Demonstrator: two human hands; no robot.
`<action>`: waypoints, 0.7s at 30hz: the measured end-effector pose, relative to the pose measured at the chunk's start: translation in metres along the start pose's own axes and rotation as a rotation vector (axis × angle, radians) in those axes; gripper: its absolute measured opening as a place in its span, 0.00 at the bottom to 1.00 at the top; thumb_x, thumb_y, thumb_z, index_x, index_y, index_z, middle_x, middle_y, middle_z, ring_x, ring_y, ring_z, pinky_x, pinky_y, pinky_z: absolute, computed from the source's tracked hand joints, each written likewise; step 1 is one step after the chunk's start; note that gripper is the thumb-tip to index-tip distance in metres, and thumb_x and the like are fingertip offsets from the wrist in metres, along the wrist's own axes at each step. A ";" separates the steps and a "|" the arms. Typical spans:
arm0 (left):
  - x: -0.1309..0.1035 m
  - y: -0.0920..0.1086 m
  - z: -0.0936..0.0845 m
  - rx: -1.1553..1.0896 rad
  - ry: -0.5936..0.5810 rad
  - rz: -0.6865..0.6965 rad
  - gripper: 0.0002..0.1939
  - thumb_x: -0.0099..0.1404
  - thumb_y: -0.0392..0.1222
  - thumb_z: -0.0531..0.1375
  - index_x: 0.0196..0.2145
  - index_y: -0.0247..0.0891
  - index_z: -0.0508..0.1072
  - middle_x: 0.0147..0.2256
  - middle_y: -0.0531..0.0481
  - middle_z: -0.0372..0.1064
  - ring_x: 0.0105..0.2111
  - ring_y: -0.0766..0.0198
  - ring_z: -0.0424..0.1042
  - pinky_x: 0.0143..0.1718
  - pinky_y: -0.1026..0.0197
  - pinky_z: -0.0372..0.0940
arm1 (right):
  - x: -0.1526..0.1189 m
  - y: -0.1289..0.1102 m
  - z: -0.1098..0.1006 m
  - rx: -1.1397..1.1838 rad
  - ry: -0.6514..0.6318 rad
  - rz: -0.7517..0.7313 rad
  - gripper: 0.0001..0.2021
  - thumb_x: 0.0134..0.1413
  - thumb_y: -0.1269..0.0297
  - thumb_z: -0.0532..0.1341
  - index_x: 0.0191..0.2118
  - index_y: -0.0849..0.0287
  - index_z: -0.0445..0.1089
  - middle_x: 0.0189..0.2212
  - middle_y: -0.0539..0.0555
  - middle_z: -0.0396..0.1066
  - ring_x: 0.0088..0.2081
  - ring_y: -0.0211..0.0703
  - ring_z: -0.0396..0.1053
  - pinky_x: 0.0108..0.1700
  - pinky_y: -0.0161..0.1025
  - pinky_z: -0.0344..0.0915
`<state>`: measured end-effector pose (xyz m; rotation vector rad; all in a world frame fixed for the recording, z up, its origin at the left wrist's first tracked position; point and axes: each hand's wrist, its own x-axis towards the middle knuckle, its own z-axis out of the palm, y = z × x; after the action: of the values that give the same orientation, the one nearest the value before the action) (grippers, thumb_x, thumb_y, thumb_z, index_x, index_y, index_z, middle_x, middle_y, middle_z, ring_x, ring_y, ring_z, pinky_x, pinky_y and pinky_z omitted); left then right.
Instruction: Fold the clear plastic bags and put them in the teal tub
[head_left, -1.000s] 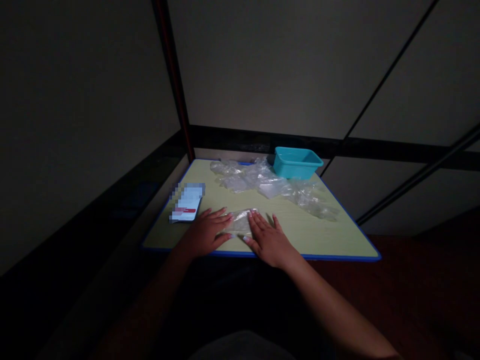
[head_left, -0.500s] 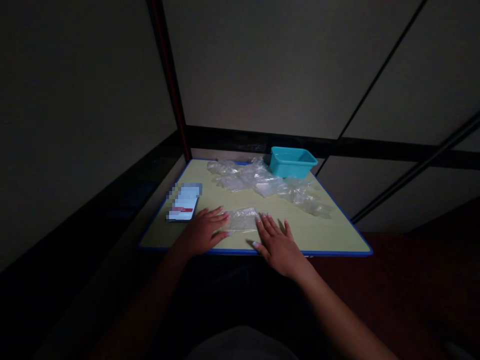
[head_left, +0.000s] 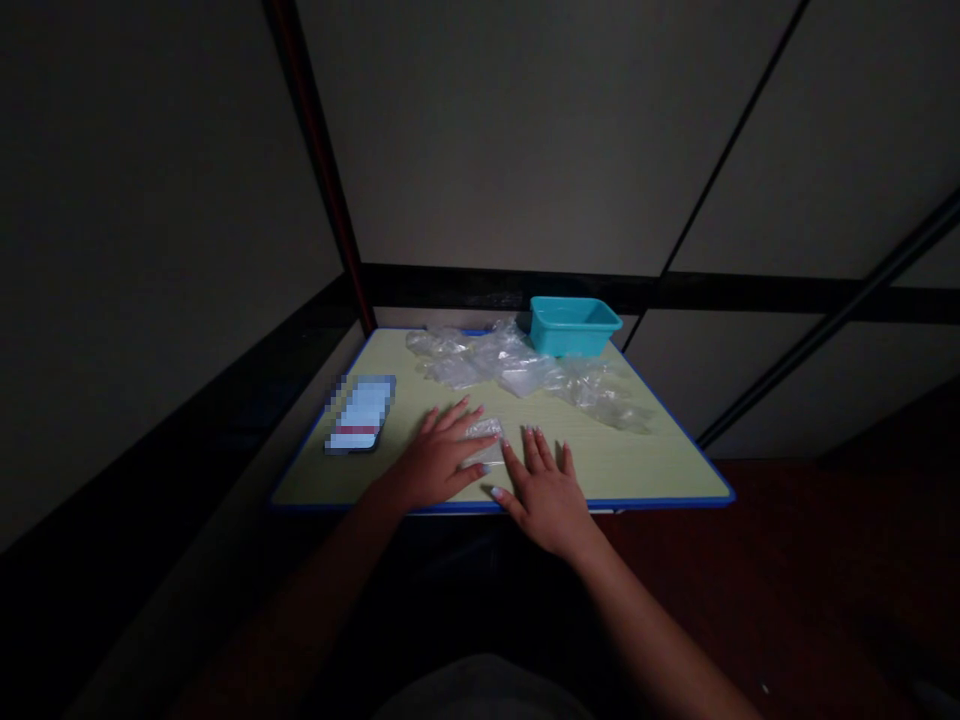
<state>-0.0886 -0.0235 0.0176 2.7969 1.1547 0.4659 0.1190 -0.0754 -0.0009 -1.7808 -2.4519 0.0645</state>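
Observation:
A folded clear plastic bag point(head_left: 484, 430) lies flat near the front of the small table point(head_left: 630, 465). My left hand point(head_left: 441, 462) is spread over its left part, fingers apart, hiding some of it. At the bag's right edge, my right hand point(head_left: 546, 492) rests palm down with its fingers stretched out; the index fingertip is at the plastic or just beside it. Neither hand grips anything. Behind them lie several crumpled clear plastic bags point(head_left: 517, 365) in a loose row.
A turquoise plastic basket point(head_left: 574, 335) stands at the table's back right. On the left lies a phone point(head_left: 364, 412) with its screen lit and partly blurred out. A blue rim edges the table, and walls stand close behind it and to the left.
My left hand has slid right over the plastic bag, so less of the bag shows and the two hands are closer together. The view has shifted slightly.

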 end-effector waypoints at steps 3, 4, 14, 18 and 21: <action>0.014 0.002 0.007 0.006 -0.040 -0.021 0.23 0.68 0.54 0.52 0.59 0.53 0.64 0.65 0.48 0.46 0.66 0.46 0.37 0.60 0.34 0.38 | 0.000 0.000 0.000 0.009 -0.002 0.001 0.38 0.59 0.38 0.40 0.68 0.57 0.43 0.67 0.69 0.35 0.67 0.61 0.33 0.62 0.65 0.32; 0.017 0.002 0.009 0.015 -0.049 -0.029 0.22 0.68 0.54 0.51 0.58 0.53 0.64 0.65 0.47 0.46 0.66 0.46 0.37 0.60 0.34 0.39 | 0.000 0.000 -0.001 0.013 0.001 0.001 0.38 0.59 0.38 0.39 0.68 0.57 0.43 0.66 0.70 0.35 0.67 0.61 0.33 0.62 0.65 0.32; 0.023 -0.008 0.022 -0.008 -0.076 -0.013 0.21 0.71 0.50 0.47 0.60 0.56 0.60 0.66 0.49 0.46 0.66 0.49 0.37 0.60 0.36 0.41 | 0.000 0.001 0.000 0.025 0.021 -0.008 0.39 0.59 0.37 0.39 0.67 0.59 0.47 0.66 0.70 0.38 0.67 0.61 0.35 0.62 0.65 0.33; 0.023 -0.007 0.026 -0.003 -0.045 -0.018 0.21 0.71 0.50 0.47 0.60 0.55 0.60 0.66 0.49 0.44 0.66 0.50 0.36 0.60 0.35 0.39 | 0.001 0.001 0.000 0.015 0.010 -0.008 0.38 0.59 0.38 0.40 0.67 0.57 0.46 0.67 0.69 0.38 0.67 0.61 0.34 0.61 0.65 0.34; 0.024 -0.006 0.027 0.022 -0.035 -0.039 0.22 0.70 0.50 0.49 0.61 0.56 0.59 0.66 0.49 0.44 0.66 0.49 0.36 0.60 0.34 0.38 | 0.001 0.002 0.001 0.010 0.007 -0.012 0.38 0.59 0.38 0.40 0.67 0.57 0.46 0.67 0.68 0.38 0.67 0.61 0.34 0.61 0.65 0.33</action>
<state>-0.0683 -0.0012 -0.0034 2.7833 1.2123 0.4021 0.1202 -0.0735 -0.0019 -1.7598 -2.4527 0.0699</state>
